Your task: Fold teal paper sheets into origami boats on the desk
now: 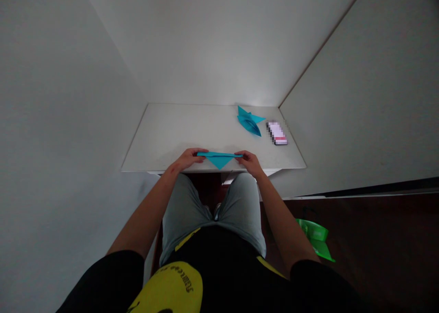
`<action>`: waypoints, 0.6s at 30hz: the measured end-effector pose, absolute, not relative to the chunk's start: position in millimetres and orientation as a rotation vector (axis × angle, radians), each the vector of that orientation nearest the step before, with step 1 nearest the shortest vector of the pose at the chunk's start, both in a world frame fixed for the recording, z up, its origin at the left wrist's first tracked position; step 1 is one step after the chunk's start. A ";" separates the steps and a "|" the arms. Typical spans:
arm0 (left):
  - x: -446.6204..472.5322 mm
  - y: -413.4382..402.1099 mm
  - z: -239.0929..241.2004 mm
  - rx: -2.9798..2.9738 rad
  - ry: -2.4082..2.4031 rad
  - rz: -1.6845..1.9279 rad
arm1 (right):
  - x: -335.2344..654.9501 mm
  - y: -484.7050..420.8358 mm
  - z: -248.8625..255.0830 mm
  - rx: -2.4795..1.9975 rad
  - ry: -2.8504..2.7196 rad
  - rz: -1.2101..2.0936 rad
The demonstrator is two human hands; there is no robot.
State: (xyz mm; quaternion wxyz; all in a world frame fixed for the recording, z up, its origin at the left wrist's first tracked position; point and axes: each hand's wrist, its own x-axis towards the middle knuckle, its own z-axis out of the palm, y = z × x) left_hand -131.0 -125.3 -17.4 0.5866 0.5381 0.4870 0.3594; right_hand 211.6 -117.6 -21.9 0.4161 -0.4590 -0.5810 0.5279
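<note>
A sheet of blue folded paper [219, 160] is stretched between my hands just above the front edge of the white table. It has a narrow band along the top and a triangle pointing down toward me. My left hand [190, 157] pinches its left end between thumb and fingers. At the opposite end, the fingers of my right hand [249, 162] are closed on the band's tip. Farther back on the tabletop lie blue folded paper pieces [249, 122], one shaped like a small boat.
The white table [185, 125] meets walls at the back and sides. A phone [277, 133] with a lit, blurred screen rests at its right. On the dark floor at right is a green translucent plastic object [315, 235]. My legs are under the table's front edge.
</note>
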 end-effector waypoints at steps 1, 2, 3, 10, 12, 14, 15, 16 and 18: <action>-129.4 -125.2 -17.3 1.245 1.157 0.856 | 210.9 -118.0 -21.4 -1.175 -1.465 1.298; -127.5 -125.1 -17.3 1.235 1.186 0.878 | 210.4 -118.5 -20.8 -1.189 -1.470 1.271; -125.7 -124.8 -17.4 1.224 1.219 0.895 | 209.9 -119.1 -20.2 -1.195 -1.470 1.249; -118.6 -125.1 -16.8 1.150 1.284 0.884 | 204.5 -119.3 -19.0 -1.149 -1.408 1.292; -116.2 -126.4 -16.1 1.170 1.296 0.872 | 203.7 -118.5 -20.5 -1.139 -1.375 1.300; -112.6 -128.1 -15.6 1.186 1.319 0.892 | 203.7 -117.9 -22.4 -1.145 -1.363 1.286; -110.5 -129.0 -15.6 1.186 1.335 0.916 | 203.9 -117.7 -23.3 -1.151 -1.362 1.278; -108.5 -129.9 -15.6 1.180 1.352 0.946 | 204.2 -117.7 -24.0 -1.154 -1.365 1.273; -105.3 -131.3 -15.9 1.161 1.375 1.002 | 205.1 -118.0 -24.9 -1.155 -1.374 1.266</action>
